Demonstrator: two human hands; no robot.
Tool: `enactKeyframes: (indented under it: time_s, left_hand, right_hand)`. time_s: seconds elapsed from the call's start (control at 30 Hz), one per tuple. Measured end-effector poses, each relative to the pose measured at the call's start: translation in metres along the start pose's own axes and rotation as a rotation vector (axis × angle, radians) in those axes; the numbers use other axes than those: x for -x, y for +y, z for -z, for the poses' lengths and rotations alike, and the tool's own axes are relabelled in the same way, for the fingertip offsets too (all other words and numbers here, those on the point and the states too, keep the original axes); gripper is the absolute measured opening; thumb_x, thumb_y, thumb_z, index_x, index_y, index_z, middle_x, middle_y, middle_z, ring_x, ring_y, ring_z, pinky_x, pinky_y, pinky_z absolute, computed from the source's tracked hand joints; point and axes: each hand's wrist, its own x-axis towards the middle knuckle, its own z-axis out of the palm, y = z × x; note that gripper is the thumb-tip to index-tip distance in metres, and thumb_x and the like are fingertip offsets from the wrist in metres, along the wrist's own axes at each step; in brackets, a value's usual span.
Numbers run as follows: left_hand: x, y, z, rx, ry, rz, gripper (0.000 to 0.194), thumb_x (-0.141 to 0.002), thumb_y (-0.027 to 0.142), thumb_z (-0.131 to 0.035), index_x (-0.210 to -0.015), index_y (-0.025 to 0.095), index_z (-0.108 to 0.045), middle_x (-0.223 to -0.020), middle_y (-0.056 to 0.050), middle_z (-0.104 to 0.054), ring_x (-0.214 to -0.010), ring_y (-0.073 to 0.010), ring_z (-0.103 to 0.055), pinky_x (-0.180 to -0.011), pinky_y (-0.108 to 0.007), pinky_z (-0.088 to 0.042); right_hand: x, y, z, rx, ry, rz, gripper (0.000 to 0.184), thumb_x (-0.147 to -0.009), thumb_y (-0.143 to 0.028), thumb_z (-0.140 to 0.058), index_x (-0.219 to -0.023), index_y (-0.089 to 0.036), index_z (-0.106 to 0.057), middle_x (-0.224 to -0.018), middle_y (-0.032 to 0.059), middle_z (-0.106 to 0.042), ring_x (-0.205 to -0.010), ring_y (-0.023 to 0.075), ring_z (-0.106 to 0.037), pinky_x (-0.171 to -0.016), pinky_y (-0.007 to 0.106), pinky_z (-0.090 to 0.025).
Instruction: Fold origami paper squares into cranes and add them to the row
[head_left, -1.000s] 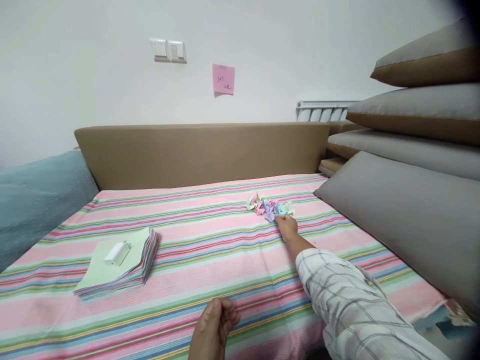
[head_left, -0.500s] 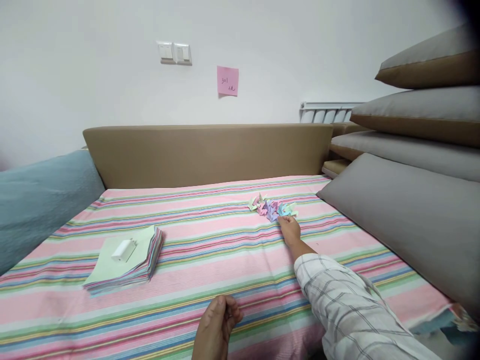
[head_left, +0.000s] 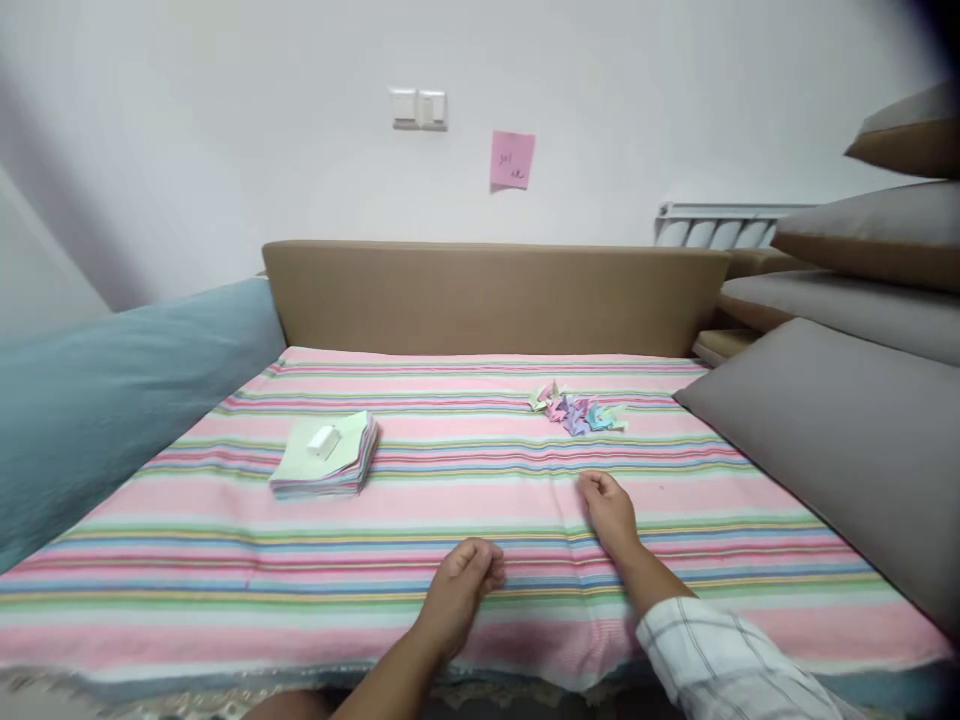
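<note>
My left hand [head_left: 459, 592] hovers over the front middle of the striped cloth [head_left: 465, 510], its fingers curled in and nothing showing in them. To the right and a little farther back is my right hand [head_left: 610, 512]. Its fingertips are drawn together, with no object visible between them. Beyond the right hand lies a small cluster of folded paper pieces [head_left: 576, 413] in green, pink, purple and blue; neither hand touches it. On the left side a stack of coloured paper sheets [head_left: 292, 470] carries a white charger-like block [head_left: 324, 441] on its top sheet.
A brown backrest [head_left: 487, 300] runs along the wall behind the cloth. Grey cushions [head_left: 832, 420] are piled at the right, and a blue-covered armrest [head_left: 142, 370] borders the left. A pink note [head_left: 512, 160] and white switches [head_left: 418, 109] are on the wall.
My right hand has drawn back from the folded paper pieces toward me. The left hand has come slightly forward. The whole view has shifted, so the surroundings appear farther right.
</note>
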Motion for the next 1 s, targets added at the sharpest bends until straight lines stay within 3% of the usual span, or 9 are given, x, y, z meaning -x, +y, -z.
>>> enactKeyframes:
  time_s: [0.07, 0.1, 0.23, 0.3, 0.37, 0.43, 0.53, 0.73, 1.0]
  left_hand:
    - [-0.001, 0.021, 0.010, -0.348, -0.077, -0.143, 0.028, -0.074, 0.045, -0.062, -0.075, 0.018, -0.066, -0.078, -0.005, -0.065, -0.076, -0.0171, -0.060, -0.075, -0.030, -0.048]
    - [-0.003, 0.036, 0.019, -0.501, -0.050, -0.246, 0.025, -0.074, 0.043, -0.061, -0.075, 0.018, -0.066, -0.078, -0.004, -0.066, -0.078, -0.0178, -0.060, -0.076, -0.030, -0.047]
    - [-0.020, 0.105, 0.082, -0.944, 0.319, -0.520, 0.020, -0.076, 0.037, -0.056, -0.081, 0.021, -0.066, -0.089, -0.004, -0.068, -0.090, -0.0200, -0.060, -0.085, -0.031, -0.045]
    - [-0.028, 0.135, 0.121, -1.183, 0.568, -0.475, 0.021, -0.076, 0.036, -0.055, -0.086, 0.021, -0.066, -0.096, -0.004, -0.067, -0.094, -0.0212, -0.060, -0.088, -0.032, -0.044]
    - [-0.035, 0.155, 0.155, -1.359, 0.668, -0.376, 0.020, -0.075, 0.033, -0.056, -0.087, 0.020, -0.067, -0.101, -0.006, -0.066, -0.097, -0.0242, -0.059, -0.090, -0.036, -0.043]
    - [-0.041, 0.168, 0.178, -1.421, 0.641, -0.340, 0.017, -0.071, 0.026, -0.059, -0.084, 0.020, -0.069, -0.103, -0.007, -0.065, -0.100, -0.0265, -0.058, -0.094, -0.038, -0.040]
    - [-0.048, 0.175, 0.194, -1.491, 0.535, -0.296, 0.018, -0.064, 0.018, -0.064, -0.080, 0.021, -0.071, -0.113, -0.006, -0.062, -0.108, -0.0275, -0.055, -0.100, -0.037, -0.037]
    - [-0.063, 0.169, 0.207, -1.508, 0.386, -0.221, 0.035, -0.054, 0.027, -0.075, -0.089, 0.023, -0.071, -0.132, -0.006, -0.050, -0.116, -0.0295, -0.051, -0.102, -0.037, -0.036]
    - [-0.068, 0.163, 0.222, -1.481, 0.384, -0.194, 0.042, -0.056, 0.033, -0.074, -0.095, 0.020, -0.068, -0.139, -0.009, -0.042, -0.121, -0.0292, -0.046, -0.104, -0.038, -0.034]
  right_hand:
    - [0.008, -0.002, 0.004, -0.012, -0.052, -0.001, 0.036, -0.067, -0.048, -0.055, -0.082, -0.017, -0.066, -0.074, 0.0039, -0.068, -0.067, 0.0190, -0.060, -0.062, 0.027, -0.043]
    - [0.010, -0.003, 0.005, -0.015, -0.068, -0.003, 0.037, -0.067, -0.048, -0.055, -0.082, -0.017, -0.065, -0.074, 0.0047, -0.068, -0.067, 0.0195, -0.059, -0.063, 0.027, -0.043]
    - [0.010, -0.003, 0.005, -0.029, -0.110, -0.007, 0.039, -0.066, -0.050, -0.055, -0.083, -0.016, -0.064, -0.077, 0.0060, -0.068, -0.069, 0.0204, -0.059, -0.065, 0.029, -0.043]
    - [0.009, -0.003, 0.003, -0.025, -0.115, -0.006, 0.040, -0.066, -0.050, -0.055, -0.084, -0.016, -0.065, -0.077, 0.0058, -0.068, -0.069, 0.0203, -0.059, -0.065, 0.029, -0.043]
    - [0.009, -0.003, 0.002, -0.012, -0.120, -0.021, 0.040, -0.065, -0.049, -0.055, -0.084, -0.016, -0.065, -0.076, 0.0060, -0.068, -0.068, 0.0205, -0.059, -0.064, 0.028, -0.043]
    - [0.009, -0.002, 0.002, -0.002, -0.125, -0.025, 0.040, -0.065, -0.050, -0.055, -0.083, -0.016, -0.064, -0.075, 0.0057, -0.068, -0.068, 0.0204, -0.059, -0.063, 0.028, -0.043]
    - [0.009, -0.002, 0.002, 0.031, -0.130, -0.019, 0.040, -0.066, -0.051, -0.054, -0.082, -0.017, -0.064, -0.074, 0.0055, -0.067, -0.068, 0.0206, -0.059, -0.063, 0.028, -0.042]
    - [0.008, 0.001, 0.002, 0.067, -0.148, -0.007, 0.041, -0.067, -0.052, -0.053, -0.085, -0.017, -0.065, -0.077, 0.0052, -0.068, -0.069, 0.0207, -0.059, -0.064, 0.028, -0.042]
    - [0.009, -0.002, 0.001, 0.061, -0.146, 0.004, 0.041, -0.066, -0.052, -0.053, -0.084, -0.017, -0.065, -0.073, 0.0041, -0.068, -0.067, 0.0200, -0.059, -0.062, 0.028, -0.043]
